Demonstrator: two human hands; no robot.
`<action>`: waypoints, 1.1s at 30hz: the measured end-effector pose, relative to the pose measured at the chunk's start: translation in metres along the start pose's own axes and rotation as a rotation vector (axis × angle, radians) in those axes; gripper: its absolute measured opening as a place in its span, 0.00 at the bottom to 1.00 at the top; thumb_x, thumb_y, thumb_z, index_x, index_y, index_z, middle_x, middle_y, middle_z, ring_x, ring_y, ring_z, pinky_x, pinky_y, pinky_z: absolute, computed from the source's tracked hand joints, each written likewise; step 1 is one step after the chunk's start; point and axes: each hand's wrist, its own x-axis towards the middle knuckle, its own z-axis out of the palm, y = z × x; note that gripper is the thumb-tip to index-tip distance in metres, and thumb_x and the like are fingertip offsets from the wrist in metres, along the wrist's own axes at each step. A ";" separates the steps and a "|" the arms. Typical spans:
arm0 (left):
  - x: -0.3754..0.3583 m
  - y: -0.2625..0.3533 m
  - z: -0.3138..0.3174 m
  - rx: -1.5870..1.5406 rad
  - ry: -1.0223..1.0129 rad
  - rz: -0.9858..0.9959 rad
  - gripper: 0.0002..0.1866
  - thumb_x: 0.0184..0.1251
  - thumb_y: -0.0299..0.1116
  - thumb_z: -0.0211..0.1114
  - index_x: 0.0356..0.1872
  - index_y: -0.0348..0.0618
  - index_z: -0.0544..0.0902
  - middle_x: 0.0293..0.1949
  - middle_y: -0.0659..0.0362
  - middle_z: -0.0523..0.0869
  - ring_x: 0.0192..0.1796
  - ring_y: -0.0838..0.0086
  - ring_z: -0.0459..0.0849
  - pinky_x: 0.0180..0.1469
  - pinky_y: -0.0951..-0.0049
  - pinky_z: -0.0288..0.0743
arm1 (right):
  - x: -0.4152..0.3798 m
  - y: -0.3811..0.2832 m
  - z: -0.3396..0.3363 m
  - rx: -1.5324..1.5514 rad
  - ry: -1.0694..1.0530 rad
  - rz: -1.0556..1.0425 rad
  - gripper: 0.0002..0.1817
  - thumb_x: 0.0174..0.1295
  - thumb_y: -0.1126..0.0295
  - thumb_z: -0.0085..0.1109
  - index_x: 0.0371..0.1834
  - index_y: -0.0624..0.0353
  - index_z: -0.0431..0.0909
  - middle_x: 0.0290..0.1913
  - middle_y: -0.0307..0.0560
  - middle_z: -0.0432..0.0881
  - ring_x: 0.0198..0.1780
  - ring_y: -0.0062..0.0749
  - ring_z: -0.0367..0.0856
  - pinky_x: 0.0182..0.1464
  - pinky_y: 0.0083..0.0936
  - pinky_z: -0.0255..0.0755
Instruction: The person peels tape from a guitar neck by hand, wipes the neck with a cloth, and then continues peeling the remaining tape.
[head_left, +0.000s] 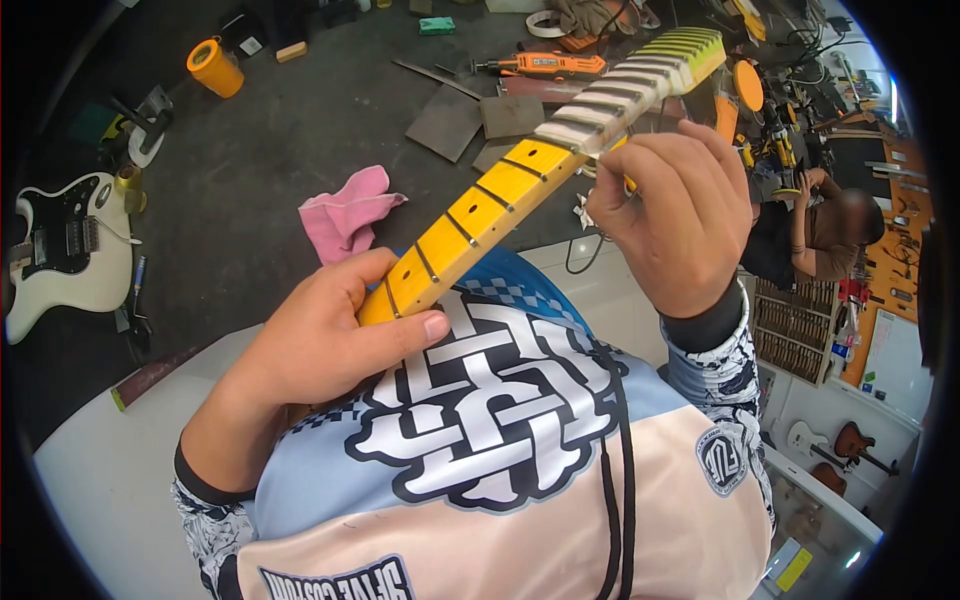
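Observation:
A guitar neck (465, 222) with a yellow fretboard, dark dot inlays and metal frets slants up to the right in front of my chest. Strips of pale masking tape (612, 100) cover the wood between the frets on its upper half; the far end looks greenish-yellow. My left hand (320, 325) is wrapped round the bare lower end, thumb along the near edge. At the border of the taped part, my right hand (685, 215) is closed in a pinch, its fingertips on the edge of the tape. Part of that pinch is hidden by the fingers.
On the dark bench (300, 130) lie a pink cloth (348, 213), an orange rotary tool (552, 66), flat grey plates (445, 122) and an orange tape roll (215, 68). A white electric guitar body (70, 255) rests at left. Another person (825, 235) works at right.

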 end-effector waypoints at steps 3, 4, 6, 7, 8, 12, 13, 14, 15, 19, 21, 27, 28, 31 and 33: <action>0.001 0.001 -0.002 -0.006 0.009 -0.004 0.20 0.64 0.44 0.78 0.43 0.38 0.82 0.30 0.67 0.78 0.31 0.85 0.74 0.33 0.80 0.67 | -0.005 -0.001 -0.003 0.029 -0.007 0.036 0.18 0.48 0.74 0.76 0.44 0.57 0.85 0.39 0.40 0.86 0.41 0.36 0.86 0.52 0.38 0.79; 0.001 0.001 -0.002 -0.031 0.010 -0.007 0.20 0.64 0.44 0.78 0.43 0.38 0.82 0.30 0.67 0.78 0.31 0.85 0.74 0.33 0.80 0.67 | -0.008 -0.003 -0.005 0.053 -0.001 0.064 0.20 0.48 0.74 0.77 0.47 0.57 0.86 0.40 0.40 0.86 0.42 0.37 0.86 0.52 0.38 0.79; 0.001 0.001 -0.003 -0.041 0.015 0.009 0.20 0.64 0.44 0.78 0.43 0.38 0.82 0.30 0.67 0.78 0.31 0.85 0.74 0.33 0.79 0.67 | -0.010 -0.002 -0.002 0.101 0.000 0.111 0.23 0.47 0.75 0.79 0.50 0.58 0.86 0.44 0.43 0.86 0.45 0.39 0.85 0.52 0.38 0.78; 0.002 -0.001 -0.003 -0.024 0.013 0.025 0.20 0.64 0.44 0.78 0.43 0.38 0.82 0.29 0.67 0.78 0.31 0.86 0.74 0.33 0.79 0.67 | -0.012 -0.001 -0.001 0.124 -0.009 0.135 0.25 0.45 0.76 0.80 0.50 0.59 0.86 0.47 0.45 0.86 0.47 0.41 0.84 0.53 0.38 0.78; 0.003 -0.002 -0.003 -0.006 0.010 0.042 0.21 0.64 0.44 0.78 0.43 0.38 0.82 0.29 0.67 0.78 0.31 0.86 0.74 0.33 0.79 0.67 | -0.016 0.002 0.006 0.146 0.017 0.133 0.27 0.43 0.76 0.82 0.51 0.59 0.87 0.48 0.46 0.86 0.49 0.41 0.84 0.52 0.37 0.78; 0.003 0.003 -0.004 0.033 -0.001 0.038 0.21 0.63 0.45 0.78 0.43 0.38 0.82 0.29 0.67 0.78 0.31 0.85 0.74 0.32 0.79 0.67 | -0.015 0.013 0.010 0.182 0.067 0.007 0.27 0.41 0.79 0.81 0.51 0.59 0.88 0.49 0.46 0.86 0.50 0.41 0.83 0.50 0.37 0.77; 0.003 0.003 -0.003 0.030 0.003 0.044 0.21 0.63 0.45 0.78 0.43 0.38 0.83 0.29 0.67 0.77 0.30 0.85 0.74 0.32 0.78 0.67 | -0.014 0.016 0.008 0.177 0.059 -0.006 0.25 0.42 0.77 0.77 0.49 0.57 0.88 0.48 0.44 0.86 0.49 0.40 0.83 0.51 0.37 0.76; 0.003 0.003 -0.004 0.026 0.006 0.049 0.22 0.63 0.46 0.78 0.43 0.37 0.83 0.28 0.66 0.77 0.30 0.85 0.74 0.32 0.78 0.67 | -0.013 0.018 0.007 0.174 0.050 -0.018 0.23 0.43 0.76 0.73 0.48 0.56 0.89 0.47 0.42 0.87 0.48 0.39 0.83 0.51 0.37 0.75; 0.003 0.001 -0.005 0.074 0.024 0.069 0.22 0.62 0.46 0.78 0.42 0.37 0.83 0.28 0.65 0.78 0.30 0.83 0.74 0.32 0.77 0.67 | -0.012 0.020 0.005 0.170 0.042 -0.032 0.21 0.45 0.74 0.70 0.47 0.54 0.90 0.46 0.40 0.87 0.47 0.38 0.83 0.51 0.37 0.75; 0.001 -0.003 -0.007 0.205 0.092 0.127 0.25 0.60 0.50 0.78 0.42 0.36 0.83 0.27 0.59 0.80 0.29 0.77 0.78 0.32 0.72 0.70 | -0.004 0.018 0.002 0.092 -0.017 -0.078 0.15 0.48 0.72 0.67 0.42 0.56 0.88 0.45 0.39 0.86 0.47 0.36 0.84 0.52 0.38 0.75; 0.000 0.001 -0.007 0.260 0.127 0.144 0.26 0.59 0.51 0.78 0.42 0.35 0.83 0.27 0.55 0.82 0.28 0.72 0.80 0.33 0.69 0.71 | 0.000 0.015 -0.004 0.024 -0.046 -0.104 0.12 0.49 0.71 0.67 0.39 0.56 0.87 0.45 0.38 0.86 0.47 0.34 0.84 0.53 0.39 0.75; -0.008 0.019 -0.006 0.527 0.241 0.141 0.27 0.58 0.50 0.77 0.44 0.34 0.82 0.26 0.44 0.84 0.29 0.54 0.86 0.34 0.61 0.76 | 0.009 0.009 -0.018 -0.107 -0.140 -0.175 0.12 0.50 0.68 0.67 0.38 0.56 0.86 0.45 0.37 0.84 0.48 0.31 0.84 0.56 0.39 0.74; -0.010 0.022 -0.005 0.560 0.266 0.160 0.27 0.58 0.49 0.77 0.44 0.34 0.82 0.26 0.43 0.85 0.29 0.51 0.86 0.35 0.59 0.77 | 0.012 0.008 -0.022 -0.105 -0.162 -0.171 0.11 0.50 0.69 0.68 0.39 0.56 0.86 0.45 0.37 0.85 0.47 0.32 0.85 0.57 0.39 0.74; -0.013 0.027 -0.003 0.718 0.343 0.234 0.26 0.59 0.48 0.77 0.45 0.35 0.80 0.27 0.41 0.86 0.31 0.45 0.88 0.36 0.55 0.80 | 0.025 0.003 -0.032 -0.090 -0.224 -0.149 0.11 0.53 0.71 0.69 0.40 0.57 0.85 0.44 0.39 0.85 0.47 0.34 0.85 0.59 0.41 0.74; -0.017 0.031 -0.002 0.837 0.394 0.273 0.26 0.59 0.47 0.77 0.45 0.36 0.78 0.27 0.41 0.86 0.31 0.44 0.88 0.36 0.53 0.81 | 0.033 0.004 -0.036 -0.080 -0.255 -0.156 0.10 0.54 0.71 0.69 0.40 0.58 0.84 0.44 0.41 0.85 0.46 0.36 0.85 0.59 0.41 0.74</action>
